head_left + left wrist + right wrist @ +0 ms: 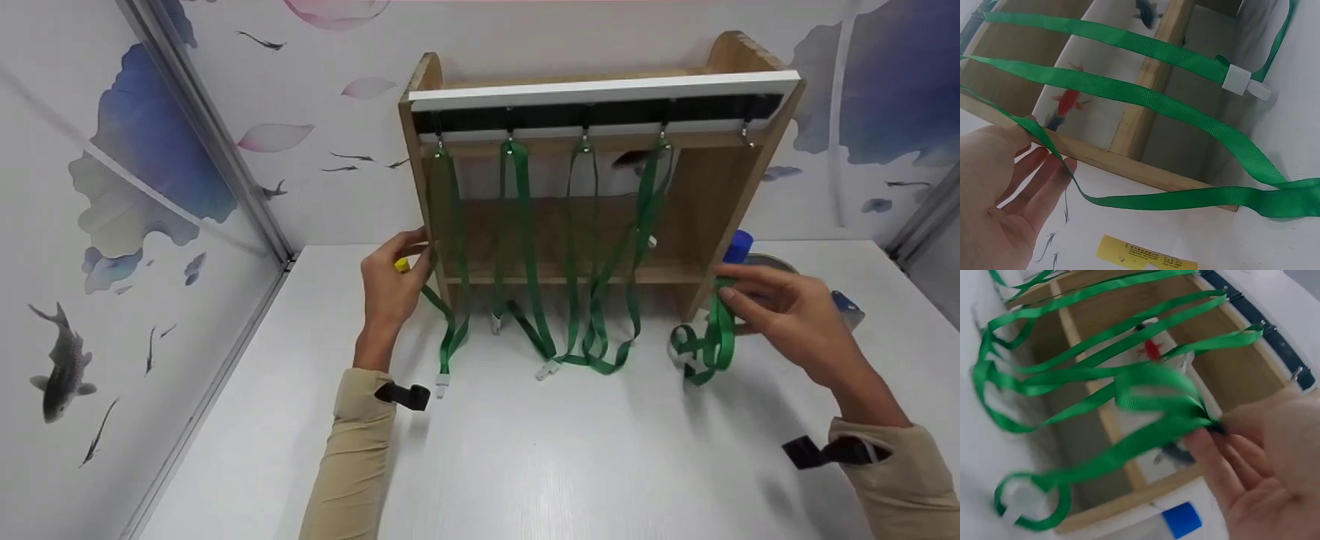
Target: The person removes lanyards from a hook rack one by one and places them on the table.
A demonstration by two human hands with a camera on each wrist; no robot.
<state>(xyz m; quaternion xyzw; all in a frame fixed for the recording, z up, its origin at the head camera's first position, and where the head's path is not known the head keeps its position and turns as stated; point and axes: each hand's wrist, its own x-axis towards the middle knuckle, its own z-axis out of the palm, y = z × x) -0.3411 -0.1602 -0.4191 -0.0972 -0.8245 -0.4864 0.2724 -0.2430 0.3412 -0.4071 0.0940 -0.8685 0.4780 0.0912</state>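
A wooden rack (pixel 686 206) has a row of hooks under its top, from which several green lanyards (pixel 526 225) hang, their white clips on the table. My left hand (pixel 394 281) rests at the rack's left side panel (pixel 1145 175), fingers fairly straight against it. One strap (pixel 1129 202) runs past those fingertips. My right hand (pixel 795 319) pinches another green lanyard (pixel 721 337) between thumb and fingers, in front of the rack's right side. Its loops and white clip dangle below; in the right wrist view the strap (pixel 1129 447) is blurred. The rightmost hook (pixel 745 136) is bare.
Behind my right hand are a blue cap (pixel 739 246) and a partly hidden round object (pixel 772 262). A yellow item (pixel 403 264) shows behind my left hand. The white table (pixel 525 465) meets patterned walls at the back and left.
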